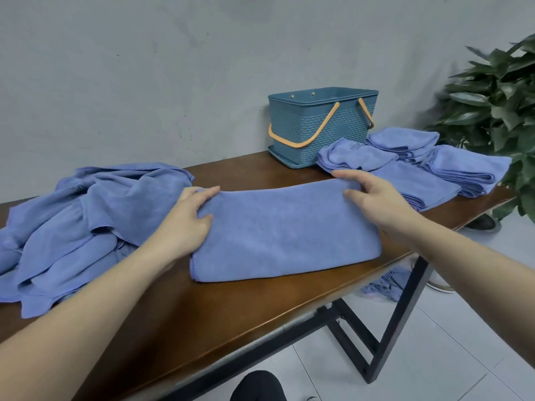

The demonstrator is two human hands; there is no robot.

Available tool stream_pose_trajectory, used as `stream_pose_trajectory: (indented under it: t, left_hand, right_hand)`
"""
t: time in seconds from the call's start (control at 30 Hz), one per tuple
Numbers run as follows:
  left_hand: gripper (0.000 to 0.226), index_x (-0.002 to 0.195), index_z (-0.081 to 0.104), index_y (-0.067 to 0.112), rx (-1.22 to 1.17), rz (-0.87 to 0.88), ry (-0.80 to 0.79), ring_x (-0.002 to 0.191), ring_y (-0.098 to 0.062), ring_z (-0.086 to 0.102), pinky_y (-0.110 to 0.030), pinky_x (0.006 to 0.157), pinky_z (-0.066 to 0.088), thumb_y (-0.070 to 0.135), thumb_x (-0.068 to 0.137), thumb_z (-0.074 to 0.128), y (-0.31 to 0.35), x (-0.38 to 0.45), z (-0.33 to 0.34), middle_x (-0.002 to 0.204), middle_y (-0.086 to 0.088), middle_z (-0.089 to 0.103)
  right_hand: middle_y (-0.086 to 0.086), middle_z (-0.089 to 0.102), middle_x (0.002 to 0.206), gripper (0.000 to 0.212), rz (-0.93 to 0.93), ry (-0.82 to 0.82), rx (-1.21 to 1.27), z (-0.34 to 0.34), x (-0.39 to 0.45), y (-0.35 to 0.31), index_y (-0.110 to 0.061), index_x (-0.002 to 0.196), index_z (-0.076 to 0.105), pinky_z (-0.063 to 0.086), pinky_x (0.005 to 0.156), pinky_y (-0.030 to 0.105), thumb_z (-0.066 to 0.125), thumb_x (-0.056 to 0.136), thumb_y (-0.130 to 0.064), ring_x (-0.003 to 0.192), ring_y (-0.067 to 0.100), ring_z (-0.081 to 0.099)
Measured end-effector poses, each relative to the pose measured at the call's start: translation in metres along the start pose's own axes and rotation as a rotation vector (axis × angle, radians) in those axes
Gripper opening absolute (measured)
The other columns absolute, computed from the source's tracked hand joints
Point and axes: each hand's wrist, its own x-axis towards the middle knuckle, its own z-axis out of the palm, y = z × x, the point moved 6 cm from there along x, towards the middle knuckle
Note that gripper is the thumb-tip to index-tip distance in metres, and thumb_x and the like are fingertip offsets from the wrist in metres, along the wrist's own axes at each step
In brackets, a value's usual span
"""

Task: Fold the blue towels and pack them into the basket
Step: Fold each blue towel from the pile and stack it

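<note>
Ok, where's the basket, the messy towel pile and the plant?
basket (315, 134), head view, on its woven front wall.
messy towel pile (86, 215), head view, on its middle.
plant (498, 105), head view, on its leaves.

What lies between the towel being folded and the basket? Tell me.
Bare wooden table only, in the head view, separates the towel from the basket.

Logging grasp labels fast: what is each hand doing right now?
Left hand: grips the left end of the half-folded towel, fingers curled over its far edge.
Right hand: grips the towel's right end, thumb on top.
</note>
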Motion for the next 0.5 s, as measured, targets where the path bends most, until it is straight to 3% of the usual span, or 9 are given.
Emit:
stream_pose_trajectory:
  t: [0.03, 0.1, 0.13, 0.2, 0.3, 0.4, 0.43, 0.5]
  left_hand:
    - [0.055, 0.148, 0.045, 0.020, 0.033, -0.012, -0.009, 0.111, 0.005, 0.035, 0.010, 0.078, 0.022, -0.002, 0.097, 0.047, -0.003, 0.008, 0.004, 0.131, 0.013, 0.035]
    - [0.055, 0.148, 0.046, 0.019, 0.112, 0.005, -0.010, 0.114, -0.004, 0.041, 0.006, 0.078, 0.027, -0.002, 0.097, 0.046, -0.008, 0.019, 0.010, 0.130, 0.011, 0.036]
    - [0.053, 0.146, 0.048, 0.021, 0.156, 0.025, -0.003, 0.115, -0.008, 0.045, 0.000, 0.080, 0.031, -0.001, 0.097, 0.046, -0.011, 0.022, 0.013, 0.131, 0.010, 0.038]
    - [0.049, 0.140, 0.054, 0.027, 0.244, 0.046, 0.001, 0.113, -0.012, 0.050, -0.021, 0.084, 0.043, 0.003, 0.098, 0.044, -0.018, 0.020, 0.020, 0.135, 0.010, 0.041]
    - [0.041, 0.132, 0.057, 0.033, 0.348, 0.046, -0.019, 0.095, -0.018, 0.056, -0.043, 0.074, 0.054, 0.012, 0.099, 0.047, -0.031, 0.012, 0.028, 0.135, 0.012, 0.039]
    - [0.033, 0.127, 0.060, 0.033, 0.330, 0.051, 0.045, 0.088, -0.017, 0.051, -0.038, 0.067, 0.050, 0.022, 0.096, 0.057, -0.033, 0.009, 0.024, 0.125, 0.012, 0.035]
    - [0.031, 0.125, 0.063, 0.032, 0.353, 0.092, 0.089, 0.092, -0.019, 0.049, -0.037, 0.071, 0.047, 0.024, 0.095, 0.059, -0.030, 0.008, 0.021, 0.126, 0.008, 0.038]
    - [0.028, 0.117, 0.068, 0.033, 0.448, 0.213, 0.167, 0.104, -0.027, 0.046, -0.042, 0.082, 0.042, 0.030, 0.091, 0.058, -0.019, 0.003, 0.018, 0.131, 0.002, 0.047]
  right_hand:
    - [0.006, 0.069, 0.121, 0.048, -0.003, -0.025, -0.053, 0.005, 0.011, 0.002, -0.030, 0.128, 0.066, 0.054, 0.086, 0.036, 0.051, 0.095, 0.000, 0.098, 0.027, 0.065]
    - [-0.006, 0.065, 0.117, 0.048, -0.004, -0.089, -0.133, 0.017, 0.029, 0.008, -0.025, 0.130, 0.065, 0.044, 0.066, 0.008, 0.049, 0.094, 0.002, 0.081, -0.005, 0.061]
    - [-0.009, 0.063, 0.117, 0.047, 0.000, -0.114, -0.167, 0.023, 0.036, 0.014, -0.022, 0.130, 0.065, 0.039, 0.067, 0.001, 0.049, 0.093, 0.003, 0.084, -0.010, 0.057]
    - [-0.010, 0.062, 0.120, 0.043, -0.003, -0.163, -0.215, 0.037, 0.047, 0.028, -0.020, 0.125, 0.066, 0.031, 0.075, -0.007, 0.051, 0.092, 0.004, 0.106, 0.000, 0.056]
    - [-0.011, 0.063, 0.118, 0.040, -0.028, -0.195, -0.268, 0.050, 0.050, 0.048, -0.028, 0.115, 0.065, 0.033, 0.081, 0.001, 0.054, 0.090, 0.000, 0.110, 0.009, 0.056]
    - [-0.007, 0.062, 0.114, 0.035, -0.017, -0.111, -0.303, 0.045, 0.047, 0.063, -0.041, 0.108, 0.063, 0.043, 0.087, 0.025, 0.063, 0.087, -0.013, 0.096, 0.009, 0.056]
    - [-0.005, 0.060, 0.112, 0.035, -0.017, -0.076, -0.290, 0.041, 0.044, 0.065, -0.041, 0.107, 0.063, 0.044, 0.088, 0.025, 0.065, 0.086, -0.014, 0.094, 0.008, 0.056]
    - [-0.004, 0.055, 0.111, 0.035, -0.054, -0.030, -0.227, 0.033, 0.035, 0.061, -0.035, 0.108, 0.064, 0.040, 0.086, 0.011, 0.068, 0.085, -0.008, 0.093, 0.001, 0.054]
